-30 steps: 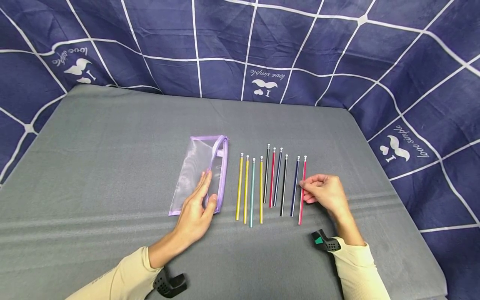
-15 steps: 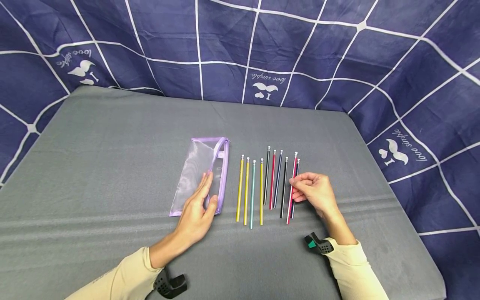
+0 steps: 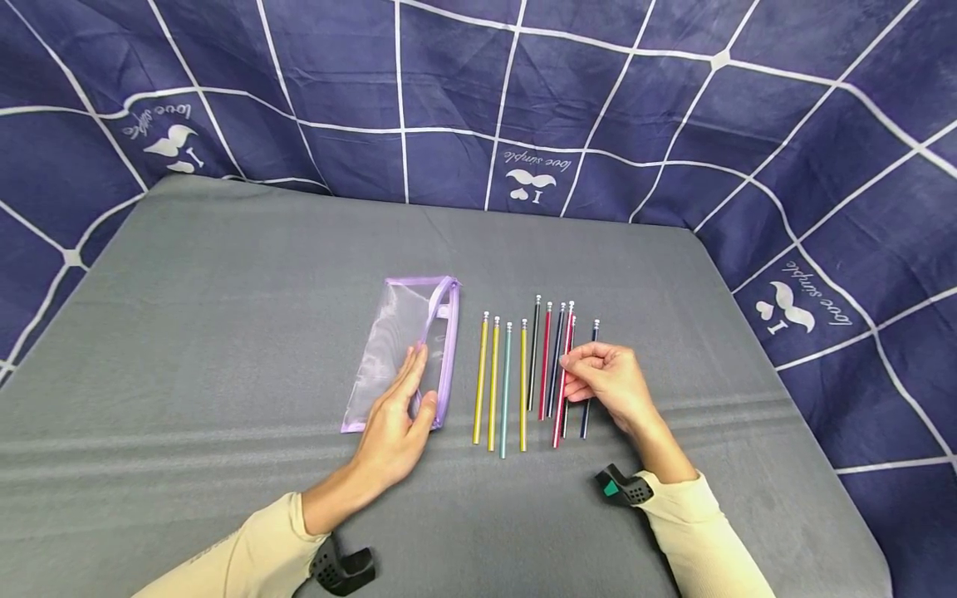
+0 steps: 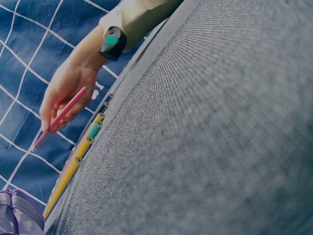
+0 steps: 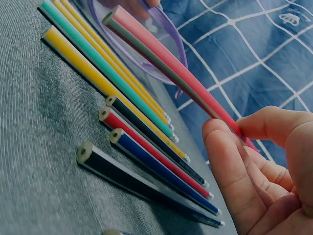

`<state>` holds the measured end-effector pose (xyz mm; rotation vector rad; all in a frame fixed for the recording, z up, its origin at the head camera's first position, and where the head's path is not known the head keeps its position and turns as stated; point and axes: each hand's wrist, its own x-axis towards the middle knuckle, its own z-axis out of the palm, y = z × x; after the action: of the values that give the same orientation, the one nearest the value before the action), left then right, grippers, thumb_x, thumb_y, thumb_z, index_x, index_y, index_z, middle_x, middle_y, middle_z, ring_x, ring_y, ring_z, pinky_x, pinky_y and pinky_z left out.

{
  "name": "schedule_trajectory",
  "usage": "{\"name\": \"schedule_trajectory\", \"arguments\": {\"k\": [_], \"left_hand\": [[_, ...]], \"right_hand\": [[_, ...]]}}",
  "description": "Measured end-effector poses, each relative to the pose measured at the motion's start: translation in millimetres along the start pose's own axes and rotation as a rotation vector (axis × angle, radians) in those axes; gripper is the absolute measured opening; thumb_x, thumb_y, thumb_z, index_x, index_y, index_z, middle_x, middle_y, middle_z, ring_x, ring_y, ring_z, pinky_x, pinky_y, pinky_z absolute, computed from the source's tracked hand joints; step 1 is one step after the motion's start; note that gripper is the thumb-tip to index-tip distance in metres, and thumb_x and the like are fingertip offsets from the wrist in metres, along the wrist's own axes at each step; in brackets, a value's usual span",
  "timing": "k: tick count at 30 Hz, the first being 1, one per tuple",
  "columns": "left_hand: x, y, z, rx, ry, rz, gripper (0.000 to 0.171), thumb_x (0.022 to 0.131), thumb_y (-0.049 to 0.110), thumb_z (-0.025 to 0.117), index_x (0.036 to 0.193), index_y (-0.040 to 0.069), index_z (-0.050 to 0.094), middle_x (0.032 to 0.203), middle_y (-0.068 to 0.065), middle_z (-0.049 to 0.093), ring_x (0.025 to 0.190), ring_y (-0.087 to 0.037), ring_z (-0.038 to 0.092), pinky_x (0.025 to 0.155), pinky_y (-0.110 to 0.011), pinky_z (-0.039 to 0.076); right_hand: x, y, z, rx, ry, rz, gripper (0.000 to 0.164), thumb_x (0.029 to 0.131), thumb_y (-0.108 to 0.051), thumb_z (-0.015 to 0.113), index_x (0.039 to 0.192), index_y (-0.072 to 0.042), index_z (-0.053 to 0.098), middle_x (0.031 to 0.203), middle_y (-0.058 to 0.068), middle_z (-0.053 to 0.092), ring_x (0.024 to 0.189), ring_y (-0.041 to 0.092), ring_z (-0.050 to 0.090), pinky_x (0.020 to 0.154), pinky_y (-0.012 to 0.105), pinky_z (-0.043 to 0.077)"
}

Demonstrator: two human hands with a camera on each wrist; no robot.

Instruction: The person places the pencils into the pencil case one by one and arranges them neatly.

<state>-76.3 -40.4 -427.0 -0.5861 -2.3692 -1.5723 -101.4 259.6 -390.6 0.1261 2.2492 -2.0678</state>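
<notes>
Between thumb and fingertips my right hand (image 3: 609,380) pinches a red pencil (image 5: 171,71), held above the row of pencils on the table. In the head view it crosses in front of a black pencil. My left hand (image 3: 392,432) lies with straight fingers on a clear mesh pencil pouch (image 3: 385,332) with purple trim. The pouch's zipped side gapes on the right. Left of the held pencil lie yellow pencils (image 3: 481,382), a teal pencil (image 3: 506,390), a black pencil (image 5: 151,137), another red pencil (image 5: 156,156) and a blue pencil (image 5: 166,171).
A dark blue pencil (image 3: 596,330) lies to the right, partly hidden by my right hand. Grey cloth covers the table (image 3: 262,274). A blue checked curtain (image 3: 449,83) hangs behind it and on both sides.
My right hand has carried the red pencil from the right end of the row leftward, past the dark blue pencil. My left hand stays on the pouch.
</notes>
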Motion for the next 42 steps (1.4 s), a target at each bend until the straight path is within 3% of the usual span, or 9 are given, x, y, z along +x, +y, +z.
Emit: {"name": "schedule_trajectory", "arguments": {"k": [9, 16, 20, 23, 32, 42], "left_hand": [[-0.2, -0.2, 0.2, -0.007, -0.004, -0.006, 0.058, 0.092, -0.002, 0.057, 0.147, -0.009, 0.038, 0.152, -0.024, 0.035, 0.143, -0.035, 0.03, 0.119, -0.032, 0.02], [0.1, -0.6, 0.8, -0.012, -0.002, -0.001, 0.058, 0.092, -0.002, 0.057, 0.146, -0.009, 0.038, 0.152, -0.023, 0.036, 0.143, -0.034, 0.03, 0.12, -0.032, 0.02], [0.3, -1.0, 1.0, -0.014, 0.001, 0.002, 0.057, 0.092, -0.002, 0.057, 0.146, -0.01, 0.039, 0.152, -0.023, 0.036, 0.143, -0.034, 0.031, 0.119, -0.029, 0.019], [0.5, -1.1, 0.8, -0.013, 0.004, 0.005, 0.057, 0.092, -0.002, 0.057, 0.146, -0.01, 0.039, 0.152, -0.023, 0.036, 0.143, -0.035, 0.031, 0.119, -0.028, 0.019], [1.0, -0.7, 0.2, -0.008, 0.002, 0.003, 0.056, 0.092, -0.001, 0.057, 0.145, -0.01, 0.039, 0.152, -0.023, 0.037, 0.143, -0.034, 0.031, 0.119, -0.024, 0.018], [1.0, -0.5, -0.2, -0.007, -0.005, -0.002, 0.057, 0.093, 0.0, 0.057, 0.146, -0.01, 0.038, 0.152, -0.023, 0.036, 0.143, -0.035, 0.031, 0.12, -0.03, 0.02]], "right_hand": [[8.7, 0.9, 10.6, 0.024, -0.042, -0.001, 0.001, 0.089, 0.006, 0.062, 0.089, 0.007, 0.064, 0.065, 0.006, 0.067, 0.051, 0.014, 0.066, 0.049, 0.028, 0.059], [14.9, -0.6, 18.1, 0.046, -0.063, 0.014, 0.013, 0.089, 0.005, 0.064, 0.095, 0.015, 0.06, 0.065, 0.006, 0.066, 0.052, 0.015, 0.067, 0.05, 0.028, 0.059], [18.2, -2.1, 22.4, 0.064, -0.073, 0.026, 0.005, 0.089, 0.007, 0.061, 0.093, 0.009, 0.063, 0.066, 0.006, 0.066, 0.052, 0.015, 0.067, 0.05, 0.028, 0.059], [21.1, -2.8, 25.1, 0.087, -0.083, 0.031, 0.008, 0.088, 0.009, 0.059, 0.091, 0.004, 0.064, 0.066, 0.007, 0.067, 0.053, 0.015, 0.067, 0.051, 0.028, 0.06], [26.0, -5.8, 34.0, 0.116, -0.093, 0.048, 0.006, 0.089, 0.008, 0.059, 0.094, 0.006, 0.063, 0.066, 0.007, 0.067, 0.055, 0.015, 0.068, 0.052, 0.028, 0.06], [30.5, -10.1, 42.7, 0.142, -0.127, 0.072, 0.008, 0.091, 0.004, 0.06, 0.097, 0.008, 0.061, 0.068, 0.008, 0.067, 0.056, 0.015, 0.068, 0.054, 0.029, 0.061]]}}
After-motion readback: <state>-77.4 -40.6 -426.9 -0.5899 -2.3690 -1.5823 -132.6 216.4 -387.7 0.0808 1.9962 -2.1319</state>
